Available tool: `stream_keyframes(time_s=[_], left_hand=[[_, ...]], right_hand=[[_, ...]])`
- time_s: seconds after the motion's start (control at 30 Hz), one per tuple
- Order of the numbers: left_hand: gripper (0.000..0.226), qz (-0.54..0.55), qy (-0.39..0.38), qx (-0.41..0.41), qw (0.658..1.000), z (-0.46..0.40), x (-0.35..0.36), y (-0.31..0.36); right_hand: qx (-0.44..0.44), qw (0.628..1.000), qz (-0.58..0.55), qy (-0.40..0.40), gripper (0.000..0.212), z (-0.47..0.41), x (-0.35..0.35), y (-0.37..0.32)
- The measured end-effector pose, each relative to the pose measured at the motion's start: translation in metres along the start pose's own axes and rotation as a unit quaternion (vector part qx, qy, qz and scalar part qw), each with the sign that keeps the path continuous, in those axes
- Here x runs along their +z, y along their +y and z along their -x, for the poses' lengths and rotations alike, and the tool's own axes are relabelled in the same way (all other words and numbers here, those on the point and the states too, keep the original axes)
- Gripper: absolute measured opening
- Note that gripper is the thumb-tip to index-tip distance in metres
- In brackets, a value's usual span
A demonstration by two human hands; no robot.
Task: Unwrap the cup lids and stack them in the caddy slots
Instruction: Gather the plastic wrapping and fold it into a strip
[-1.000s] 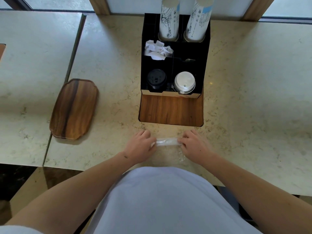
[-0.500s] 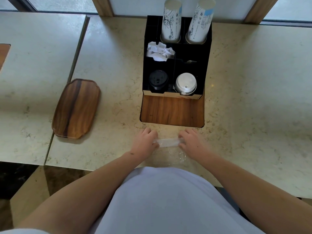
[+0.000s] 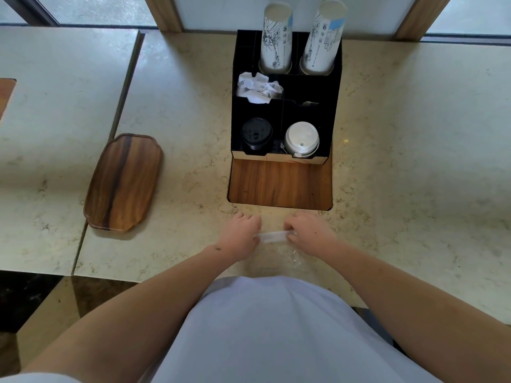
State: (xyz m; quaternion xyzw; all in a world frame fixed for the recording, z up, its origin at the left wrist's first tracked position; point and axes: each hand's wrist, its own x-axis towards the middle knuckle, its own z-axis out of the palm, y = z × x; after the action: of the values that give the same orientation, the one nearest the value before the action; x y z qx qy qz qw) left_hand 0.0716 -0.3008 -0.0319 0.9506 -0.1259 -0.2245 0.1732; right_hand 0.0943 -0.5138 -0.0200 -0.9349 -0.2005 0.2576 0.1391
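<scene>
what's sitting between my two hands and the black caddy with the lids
Only the caddy's wood front panel and bare counter, seen from the head view.

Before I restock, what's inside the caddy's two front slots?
The caddy holds a stack of black lids front left and white lids front right. Only each top lid shows fully; the stacks' depth is hidden.

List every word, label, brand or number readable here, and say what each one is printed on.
No text here can be read.
Left stack of white paper cups: black line drawing, no legible words.
Right stack of white paper cups: small dark print and a pale blue patch, too small to read.
Crumpled white paper in the black caddy: dark marks, blurred.
Black lids and white lids: any embossing is illegible.
</scene>
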Motion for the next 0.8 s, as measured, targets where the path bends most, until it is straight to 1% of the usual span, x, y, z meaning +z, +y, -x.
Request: stream_keyframes(time_s=[0.1, 0.2, 0.33, 0.5, 0.63, 0.73, 0.8], left_hand=[[0.018, -0.023, 0.002, 0.044, 0.999, 0.002, 0.0, -0.001], [0.018, -0.043, 0.011, 0.093, 0.995, 0.007, 0.0, -0.002], [0.012, -0.072, 0.035, 0.146, 0.986, 0.015, 0.001, -0.006], [0.018, -0.074, 0.073, 0.177, 0.979, 0.024, 0.005, -0.016], [0.015, -0.079, 0.084, 0.191, 0.975, 0.026, 0.009, -0.021], [0.003, -0.078, 0.075, 0.197, 0.975, 0.029, 0.011, -0.026], [0.015, -0.06, 0.076, 0.183, 0.978, 0.033, 0.011, -0.028]], right_hand=[[-0.026, 0.999, 0.031, -0.002, 0.009, 0.004, 0.002, 0.002], [-0.058, 0.997, 0.04, 0.017, 0.008, 0.011, 0.005, 0.006], [-0.087, 0.994, 0.054, 0.035, 0.007, 0.018, 0.008, 0.011], [-0.108, 0.988, 0.093, 0.063, 0.004, 0.031, 0.011, 0.01], [-0.104, 0.987, 0.107, 0.064, 0.019, 0.037, 0.015, 0.006], [-0.096, 0.989, 0.098, 0.06, 0.013, 0.041, 0.016, 0.007], [-0.099, 0.99, 0.09, 0.053, 0.007, 0.045, 0.018, 0.011]])
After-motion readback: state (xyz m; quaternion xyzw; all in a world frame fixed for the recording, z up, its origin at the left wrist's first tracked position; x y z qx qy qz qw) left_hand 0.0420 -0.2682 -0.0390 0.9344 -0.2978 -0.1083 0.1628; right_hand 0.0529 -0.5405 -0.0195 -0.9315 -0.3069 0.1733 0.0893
